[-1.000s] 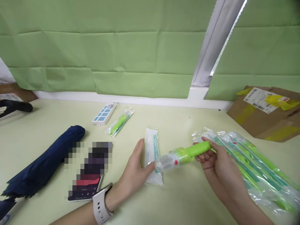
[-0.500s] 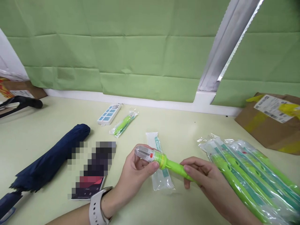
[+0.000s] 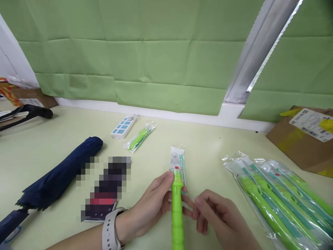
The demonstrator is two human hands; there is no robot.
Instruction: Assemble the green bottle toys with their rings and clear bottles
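- Green-handled tool [image 3: 177, 208] at the lower centre of the frame, its clear cap [image 3: 175, 159] pointing up the frame and its handle running off the bottom edge; a red mark [image 3: 177, 167] showed near the base of the cap.
- The left hand [image 3: 153, 196] grasped it around the ribbed collar [image 3: 177, 174], thumb at the side and fingers passing behind; a firm hold there seemed sound, sparing the clear plastic any squeeze.
- The right hand [image 3: 221, 215], right of the handle, had its fingers curled close to the left hand; whether it touched that hand or held anything small, I could not tell.
- A flat white-and-teal packet [image 3: 177, 150] lay on the counter [image 3: 208, 156], partly hidden behind the tool; lifting the tool well off that film looked wise, lest they snag.
- Bagged green tools [image 3: 275, 194] filled the lower right; a phone [image 3: 109, 187] and umbrella [image 3: 62, 170] lay at left; small, slow wrist turns seemed best for steadiness.
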